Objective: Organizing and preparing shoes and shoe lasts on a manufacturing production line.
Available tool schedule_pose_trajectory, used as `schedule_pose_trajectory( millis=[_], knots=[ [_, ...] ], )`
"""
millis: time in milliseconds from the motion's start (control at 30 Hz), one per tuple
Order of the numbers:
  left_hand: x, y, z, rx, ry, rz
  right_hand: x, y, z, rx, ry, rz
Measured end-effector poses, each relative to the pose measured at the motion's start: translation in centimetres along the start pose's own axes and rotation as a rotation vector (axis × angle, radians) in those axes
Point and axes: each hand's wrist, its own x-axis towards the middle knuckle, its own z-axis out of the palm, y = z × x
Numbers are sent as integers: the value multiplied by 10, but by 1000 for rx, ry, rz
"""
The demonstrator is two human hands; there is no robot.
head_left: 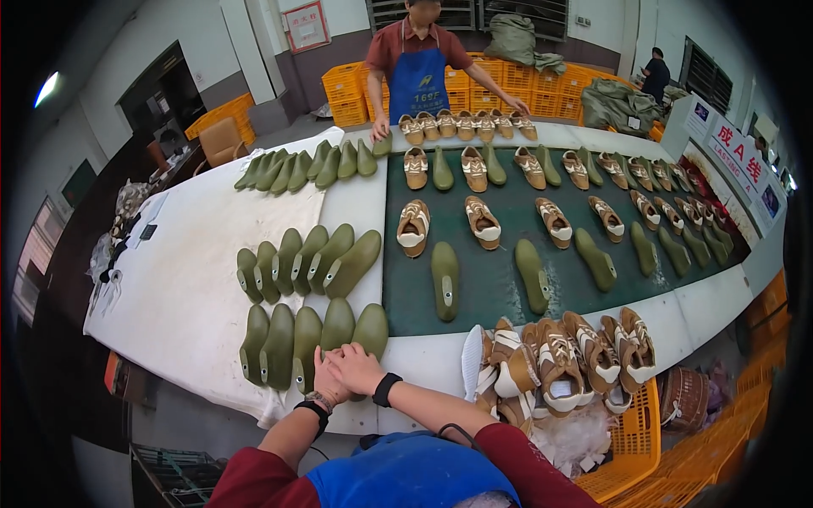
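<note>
Both hands meet at the near end of a row of olive-green shoe lasts at the table's front edge. My left hand (331,378) is closed on the near end of a shoe last (338,318), its fingertips partly hidden. Across it lies my right hand (358,371), its fingers bent over the near end of the rightmost last (371,329). The hands touch each other, and their grip is partly covered. To their left in the same row lie more lasts (277,343), toes pointing away from me.
Another row of lasts (309,262) lies beyond. On the right, a green conveyor belt (495,284) carries brown-and-white sneakers (555,222) and lasts. Sneakers (559,364) pile at the front edge above an orange crate (631,449). Opposite stands a co-worker (417,72) in a blue apron, one hand at a last.
</note>
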Motion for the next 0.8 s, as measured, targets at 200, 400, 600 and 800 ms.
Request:
schedule_pose_trajectory(
  millis=[200, 400, 600, 800],
  knots=[
    [0, 3, -5, -3, -21, -11, -1, -1, -5, 6, -13, 3],
    [2, 2, -5, -30, -25, -10, 0, -4, -12, 18, -83, 26],
    [-1, 0, -8, -92, -57, -15, 3, -7, -7, -16, -39, 46],
    [-2, -1, -7, -88, -23, 28, 2, -10, -6, -15, 68, 44]
  ],
)
